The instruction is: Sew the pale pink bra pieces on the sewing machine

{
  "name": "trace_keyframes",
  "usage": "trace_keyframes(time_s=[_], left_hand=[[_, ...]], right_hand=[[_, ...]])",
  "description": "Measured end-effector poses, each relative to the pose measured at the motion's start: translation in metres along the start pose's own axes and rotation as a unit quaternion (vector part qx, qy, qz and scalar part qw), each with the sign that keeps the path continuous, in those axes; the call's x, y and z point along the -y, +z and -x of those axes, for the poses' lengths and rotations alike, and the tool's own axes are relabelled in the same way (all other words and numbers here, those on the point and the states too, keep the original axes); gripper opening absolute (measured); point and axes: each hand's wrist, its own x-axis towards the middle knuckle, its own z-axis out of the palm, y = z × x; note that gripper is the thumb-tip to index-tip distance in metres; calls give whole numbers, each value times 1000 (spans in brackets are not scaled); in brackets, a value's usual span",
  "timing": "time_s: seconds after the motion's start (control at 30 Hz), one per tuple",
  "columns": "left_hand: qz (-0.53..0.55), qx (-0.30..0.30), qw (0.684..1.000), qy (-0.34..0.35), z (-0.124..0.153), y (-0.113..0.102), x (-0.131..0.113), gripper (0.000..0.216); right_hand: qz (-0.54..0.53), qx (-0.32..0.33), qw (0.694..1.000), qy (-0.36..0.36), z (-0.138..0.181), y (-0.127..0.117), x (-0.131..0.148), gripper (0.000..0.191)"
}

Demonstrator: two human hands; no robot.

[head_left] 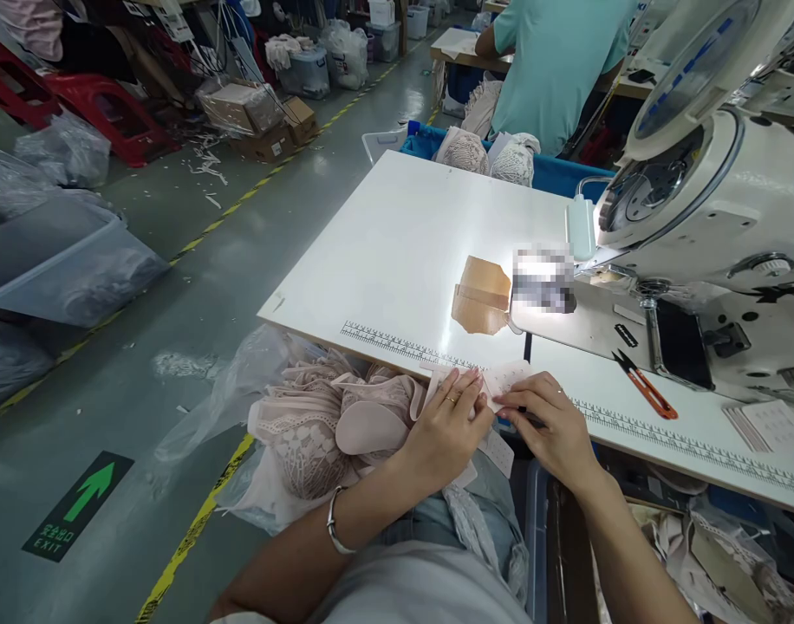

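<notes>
My left hand [450,426] is at the front edge of the table, its fingers pressed together over pale pink bra fabric. From its fingertips juts a pale pink piece with rows of small marks [509,376], which looks like bra hook-and-eye tape. My right hand [548,425] pinches the near right edge of that piece between thumb and fingers. Below and left of my hands, a heap of pale pink lace bras [306,433] hangs over my lap. Another small dotted pale piece [497,451] dangles under my hands. The fingers partly hide the fabric they hold.
A sewing machine [715,225] stands at the right of the white table [397,243]. Orange-handled thread snips [650,387], a razor blade [625,335], brown tape [481,295] and a stack of dotted pieces [771,425] lie there. A person in a teal shirt [553,69] sits beyond.
</notes>
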Motion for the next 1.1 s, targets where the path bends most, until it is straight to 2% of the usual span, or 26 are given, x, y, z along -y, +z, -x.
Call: trace_keyframes(time_s=[0.13,0.23,0.3,0.47,0.67,0.73,0.8,0.87,0.97,1.03,1.1], left_hand=[[10,8,1000,0,0,0,0,19],[3,4,1000,-1,-1,-2,1,19],[-2,-3,1000,-1,-2,-3,1,20],[6,-11,1000,1,-3,-4,0,19],[7,-7,1000,4,-1,-1,0,20],[9,-7,1000,-1,0,0,0,21],[7,-7,1000,-2,0,0,0,22],[4,-7,1000,0,0,0,1,22],[2,-10,1000,4,-2,-2,3,24],[0,-9,1000,4,-3,-3,4,29],[-6,3,1000,0,-3,-4,4,35]], right_hand=[[11,12,1000,11,-2,-1,3,23],[3,8,1000,2,-4,-2,5,15],[-5,-1,1000,25,-6,-1,5,10],[53,11,997,60,-15,6,2,7],[94,55,991,81,-23,16,2,15],[53,27,991,120,-23,16,2,15],[-42,-18,982,181,-21,13,1,15],[-183,-39,954,234,-18,8,2,19],[-371,-14,889,269,-17,1,7,24],[-435,-28,859,269,-18,-4,14,23],[-471,-77,841,254,-20,-14,23,24]])
